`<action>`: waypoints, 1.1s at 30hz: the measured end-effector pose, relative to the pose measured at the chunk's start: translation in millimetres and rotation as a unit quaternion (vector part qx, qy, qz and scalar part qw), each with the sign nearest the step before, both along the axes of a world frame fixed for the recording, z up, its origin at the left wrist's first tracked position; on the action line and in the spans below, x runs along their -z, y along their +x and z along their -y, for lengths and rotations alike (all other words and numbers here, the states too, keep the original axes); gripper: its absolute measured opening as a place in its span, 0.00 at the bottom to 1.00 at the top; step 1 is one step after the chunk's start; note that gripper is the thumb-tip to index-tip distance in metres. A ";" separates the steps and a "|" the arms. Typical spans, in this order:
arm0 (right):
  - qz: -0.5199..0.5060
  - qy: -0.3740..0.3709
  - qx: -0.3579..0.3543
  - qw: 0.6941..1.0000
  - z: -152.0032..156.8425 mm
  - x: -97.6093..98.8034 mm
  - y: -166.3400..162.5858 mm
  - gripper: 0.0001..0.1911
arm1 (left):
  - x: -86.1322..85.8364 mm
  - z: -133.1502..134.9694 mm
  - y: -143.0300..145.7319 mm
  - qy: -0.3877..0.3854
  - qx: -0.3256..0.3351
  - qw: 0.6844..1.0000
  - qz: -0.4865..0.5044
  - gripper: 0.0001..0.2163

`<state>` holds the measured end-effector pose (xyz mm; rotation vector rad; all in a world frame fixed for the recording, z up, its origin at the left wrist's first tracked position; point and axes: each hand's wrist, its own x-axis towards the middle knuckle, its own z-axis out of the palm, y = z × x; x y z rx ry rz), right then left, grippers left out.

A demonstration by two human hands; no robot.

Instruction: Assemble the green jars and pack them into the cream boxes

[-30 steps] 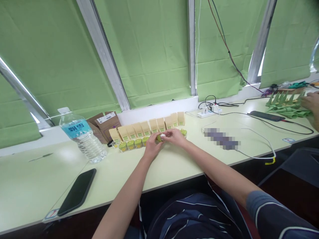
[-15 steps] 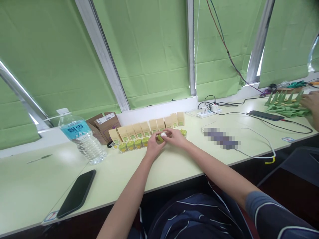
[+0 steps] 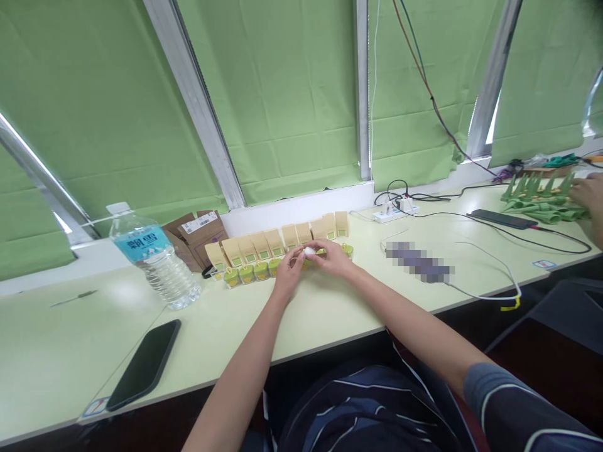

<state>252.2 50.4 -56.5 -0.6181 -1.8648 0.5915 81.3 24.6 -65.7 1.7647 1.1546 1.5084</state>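
Presently, fingers of left hand (image 3: 287, 271) and right hand (image 3: 333, 258) are holding small white object (image 3: 309, 252) between them | green-lidded jars (image 3: 246, 274) are flanking fingers on worktop (image 3: 339, 307) | tan packets (image 3: 274, 242) are standing beyond fingers.

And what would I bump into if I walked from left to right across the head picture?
Pen → bottle → left hand → small white thing → right hand → power strip → cabled phone → another person's hand.
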 end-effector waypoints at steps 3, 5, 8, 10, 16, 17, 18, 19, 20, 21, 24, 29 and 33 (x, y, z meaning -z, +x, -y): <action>0.007 0.003 0.001 1.000 0.3 0.1 -0.3 0.15 | 1.5 -2.6 -2.5 0.009 -0.011 1.000 -0.008 0.18; 0.011 0.006 0.004 1.000 -0.1 0.5 -0.9 0.15 | 2.2 -3.7 -3.5 0.014 -0.019 1.000 -0.014 0.18; 0.016 0.009 0.009 1.000 -0.8 1.0 -1.7 0.14 | 1.8 -3.3 -3.5 0.011 -0.022 1.000 -0.014 0.17; 0.017 0.007 0.012 1.000 -1.0 1.0 -1.7 0.13 | 0.8 -2.1 -3.0 0.009 -0.022 1.000 -0.012 0.17; 0.023 0.017 0.007 1.000 -1.9 1.5 -1.6 0.12 | -1.4 -0.7 -2.7 0.020 -0.015 1.000 -0.008 0.16; 0.024 0.020 0.004 1.000 -2.3 1.9 -1.8 0.12 | -1.4 -0.8 -3.0 0.021 -0.016 1.000 -0.008 0.16; 0.025 0.021 0.002 0.999 -2.6 2.2 -1.9 0.12 | -1.3 -0.9 -3.4 0.021 -0.015 1.000 -0.009 0.16; 0.026 0.022 0.000 0.999 -2.9 2.5 -2.0 0.12 | -1.2 -0.8 -3.7 0.021 -0.012 1.000 -0.009 0.16; 0.026 0.022 0.000 0.999 -3.1 2.7 -2.0 0.12 | -1.2 -0.6 -4.0 0.020 -0.007 1.000 -0.010 0.16; 0.027 0.022 0.000 0.999 -3.2 2.8 -1.8 0.12 | -1.1 -0.3 -4.3 0.018 -0.003 1.000 -0.012 0.16; 0.030 0.024 0.005 0.999 -3.0 2.7 -0.9 0.12 | -0.8 0.6 -4.5 0.019 -0.003 0.999 -0.038 0.16; 0.044 0.014 0.014 0.999 -2.5 2.9 -1.3 0.13 | -0.1 1.8 -2.3 0.040 -0.031 0.994 -0.098 0.14; 0.048 0.022 0.028 0.998 -2.1 2.7 -3.3 0.11 | -0.7 4.6 0.5 0.045 -0.057 0.989 -0.125 0.13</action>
